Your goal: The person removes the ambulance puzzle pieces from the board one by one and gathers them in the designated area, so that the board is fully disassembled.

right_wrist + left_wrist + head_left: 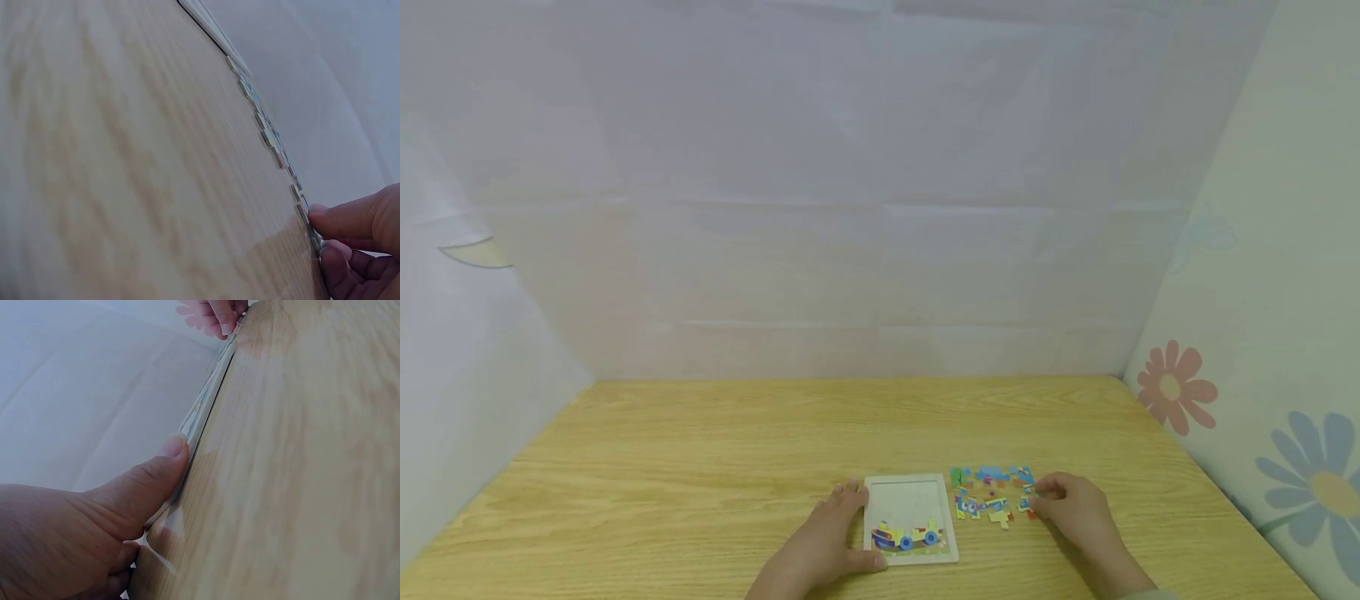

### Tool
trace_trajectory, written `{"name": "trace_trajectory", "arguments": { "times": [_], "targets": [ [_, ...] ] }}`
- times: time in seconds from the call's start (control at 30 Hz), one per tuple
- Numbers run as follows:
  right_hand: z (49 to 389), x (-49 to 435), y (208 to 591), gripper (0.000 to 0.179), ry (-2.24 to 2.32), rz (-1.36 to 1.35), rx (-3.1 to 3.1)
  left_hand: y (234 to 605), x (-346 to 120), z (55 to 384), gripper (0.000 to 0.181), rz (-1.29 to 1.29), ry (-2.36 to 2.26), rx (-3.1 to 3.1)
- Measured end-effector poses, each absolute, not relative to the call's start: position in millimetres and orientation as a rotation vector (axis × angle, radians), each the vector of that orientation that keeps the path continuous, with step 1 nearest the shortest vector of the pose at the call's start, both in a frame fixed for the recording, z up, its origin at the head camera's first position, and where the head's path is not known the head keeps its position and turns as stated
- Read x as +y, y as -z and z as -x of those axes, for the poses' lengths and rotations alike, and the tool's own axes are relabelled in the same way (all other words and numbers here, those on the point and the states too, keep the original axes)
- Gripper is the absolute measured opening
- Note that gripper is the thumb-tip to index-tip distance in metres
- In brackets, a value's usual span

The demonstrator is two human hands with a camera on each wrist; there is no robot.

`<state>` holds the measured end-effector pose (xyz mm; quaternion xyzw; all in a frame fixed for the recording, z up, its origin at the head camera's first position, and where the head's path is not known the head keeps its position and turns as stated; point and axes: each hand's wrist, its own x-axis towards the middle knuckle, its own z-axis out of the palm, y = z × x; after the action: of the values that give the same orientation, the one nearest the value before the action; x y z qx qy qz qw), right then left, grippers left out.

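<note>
A square, pale-rimmed puzzle board lies on the table, with vehicle-picture pieces fitted along its bottom. My left hand holds this board at its left side, fingers at the left edge and thumb at the near edge. Right of the board lie several loose jigsaw pieces, blue, green and yellow. At their right end my right hand pinches a jigsaw piece between thumb and fingertips, low at the tabletop. Its picture is mostly hidden by the fingers.
The wood-grain table runs back to a pale sheet wall. A side panel with printed flowers stands at the right, and a white panel at the left.
</note>
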<state>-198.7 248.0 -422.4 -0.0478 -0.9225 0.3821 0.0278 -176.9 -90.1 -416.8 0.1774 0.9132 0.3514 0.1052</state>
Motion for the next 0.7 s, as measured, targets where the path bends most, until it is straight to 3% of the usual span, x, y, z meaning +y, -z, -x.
{"name": "trace_trajectory", "arguments": {
  "times": [0.37, 0.7],
  "targets": [
    [201.8, 251.0, 427.3, 0.024, -1.294, 0.229, -2.797, 418.0, -90.4, 176.6, 0.088, -0.529, -1.03, 2.696],
    [200.3, 241.1, 418.0, 0.033, -1.776, 0.323, -2.593, 421.3, -90.7, 178.6, 0.09, -0.533, -0.998, 2.723]
  ]
}}
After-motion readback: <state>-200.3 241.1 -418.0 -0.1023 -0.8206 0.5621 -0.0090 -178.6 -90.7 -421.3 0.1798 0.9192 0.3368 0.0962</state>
